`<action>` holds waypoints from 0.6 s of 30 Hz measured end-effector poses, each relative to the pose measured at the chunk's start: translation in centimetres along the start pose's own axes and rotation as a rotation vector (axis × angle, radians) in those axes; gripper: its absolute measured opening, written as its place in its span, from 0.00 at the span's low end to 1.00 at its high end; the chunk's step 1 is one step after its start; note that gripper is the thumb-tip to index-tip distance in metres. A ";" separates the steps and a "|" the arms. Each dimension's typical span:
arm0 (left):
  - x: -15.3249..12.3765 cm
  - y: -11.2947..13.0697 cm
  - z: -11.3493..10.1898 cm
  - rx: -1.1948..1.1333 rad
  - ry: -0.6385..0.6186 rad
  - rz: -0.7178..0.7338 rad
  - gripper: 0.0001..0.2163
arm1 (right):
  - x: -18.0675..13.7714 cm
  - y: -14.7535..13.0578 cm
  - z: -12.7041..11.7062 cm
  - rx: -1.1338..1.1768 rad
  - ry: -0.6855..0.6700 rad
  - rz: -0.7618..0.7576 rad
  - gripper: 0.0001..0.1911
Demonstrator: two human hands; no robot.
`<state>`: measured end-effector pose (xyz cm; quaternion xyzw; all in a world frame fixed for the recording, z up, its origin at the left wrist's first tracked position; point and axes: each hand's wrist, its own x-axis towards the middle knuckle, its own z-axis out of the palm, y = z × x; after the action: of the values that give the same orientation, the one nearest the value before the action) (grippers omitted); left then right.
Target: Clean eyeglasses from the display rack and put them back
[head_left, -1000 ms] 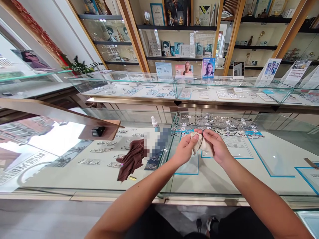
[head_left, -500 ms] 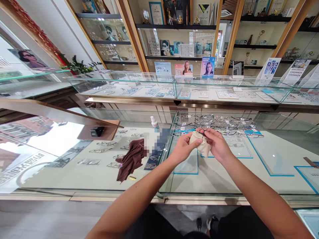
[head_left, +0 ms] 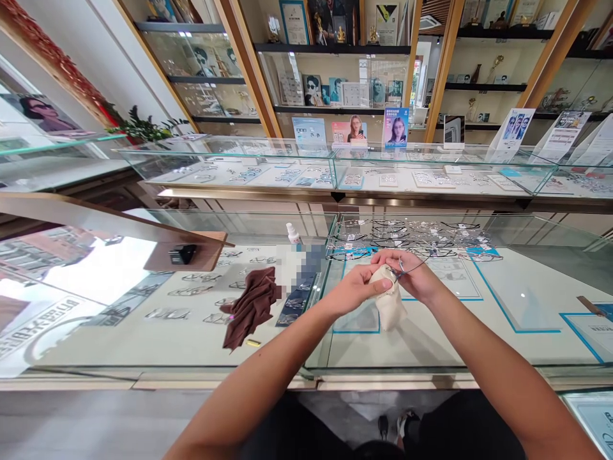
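Note:
My left hand (head_left: 360,289) is closed on a cream cleaning cloth (head_left: 391,310), its thumb pressing the cloth near the top while the rest hangs down. A thin dark-rimmed pair of glasses (head_left: 401,268) is partly wrapped in the cloth. My right hand (head_left: 412,271) pinches the glasses by the frame, and one thin temple sticks out past its fingers to the upper right. Both hands meet above the right glass counter. Which part of the lens lies under the cloth is hidden.
Several glasses (head_left: 390,233) lie in rows behind my hands. To the left are a crumpled brown cloth (head_left: 253,303), a white spray bottle (head_left: 293,234) and a wooden-framed mirror (head_left: 90,255). A long glass display case (head_left: 268,198) runs behind the counter (head_left: 431,351).
The glasses have turned in my fingers, from upright above the cloth to tilted right. The cloth now hangs lower and longer from my left hand. The view has shifted slightly.

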<state>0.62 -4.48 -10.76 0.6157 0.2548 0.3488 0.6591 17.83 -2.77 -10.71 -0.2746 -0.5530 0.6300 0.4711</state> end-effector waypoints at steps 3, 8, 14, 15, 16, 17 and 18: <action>0.0 0.0 -0.1 0.003 -0.006 0.004 0.29 | 0.0 -0.2 0.0 0.001 -0.010 -0.005 0.23; 0.1 -0.1 -0.3 -0.011 0.036 0.027 0.29 | -0.3 -0.5 0.1 0.163 0.030 0.036 0.22; 0.1 0.2 -0.5 -0.061 0.080 0.038 0.28 | 0.0 -0.4 -0.5 0.178 0.122 0.026 0.15; 0.1 0.2 -0.5 -0.065 0.074 0.034 0.28 | 0.0 -0.4 -0.5 0.157 0.130 0.027 0.14; 0.1 0.3 -0.5 -0.069 0.068 0.030 0.28 | 0.0 -0.4 -0.6 0.135 0.130 0.030 0.15; 0.0 0.3 -0.5 -0.073 0.062 0.027 0.28 | 0.0 -0.4 -0.5 0.113 0.125 0.032 0.15; 0.0 0.3 -0.6 -0.077 0.058 0.026 0.28 | 0.0 -0.5 -0.5 0.093 0.118 0.032 0.16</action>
<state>0.15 -4.12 -10.55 0.5828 0.2524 0.3845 0.6699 18.41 -2.60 -10.36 -0.2980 -0.4900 0.6450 0.5050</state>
